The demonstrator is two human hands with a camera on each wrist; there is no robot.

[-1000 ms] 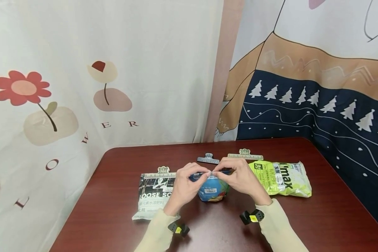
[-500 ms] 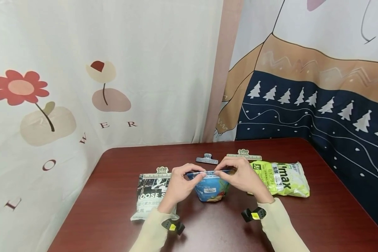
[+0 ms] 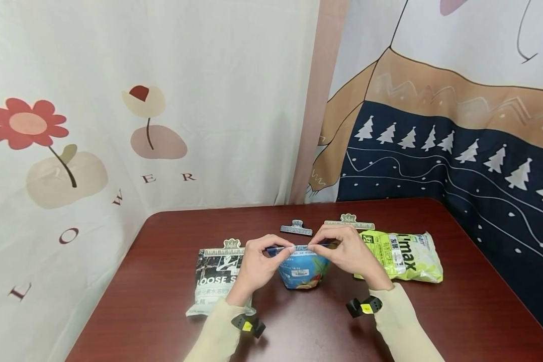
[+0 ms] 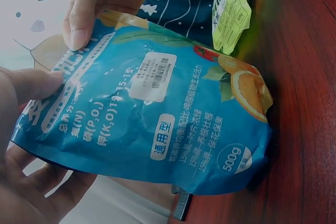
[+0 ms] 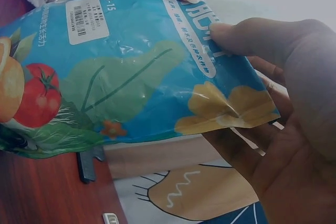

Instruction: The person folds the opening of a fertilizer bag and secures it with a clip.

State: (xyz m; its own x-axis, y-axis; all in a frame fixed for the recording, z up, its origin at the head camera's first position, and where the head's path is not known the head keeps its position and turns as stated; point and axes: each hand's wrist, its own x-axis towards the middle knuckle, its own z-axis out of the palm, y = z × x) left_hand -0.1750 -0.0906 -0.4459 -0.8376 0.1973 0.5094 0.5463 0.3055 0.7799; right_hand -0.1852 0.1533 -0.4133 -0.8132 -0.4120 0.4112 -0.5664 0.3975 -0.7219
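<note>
A blue pouch (image 3: 300,275) with printed fruit, a white label and "500g" stands upright at mid-table. My left hand (image 3: 259,261) pinches the left part of its top edge, thumb on the near face and fingers behind. My right hand (image 3: 346,251) pinches the same edge farther right in the same way. In the left wrist view, the thumb (image 4: 39,85) presses on the pouch's printed top strip. The right wrist view has the right thumb (image 5: 262,38) on that strip, with fingers behind the pouch. The top edge runs flat and straight between both hands.
Behind the pouch lie a small silver clip (image 3: 296,229) and a wider gold clip (image 3: 349,222). A black-and-white bag (image 3: 217,286) with another gold clip (image 3: 224,251) on its top lies left. A yellow-green bag (image 3: 409,257) lies right. Curtains hang behind the table (image 3: 163,261).
My hands have moved apart along the pouch's top edge from where their fingertips met at the middle. The pouch's top is now stretched wider and straighter; in the last half second little differs.
</note>
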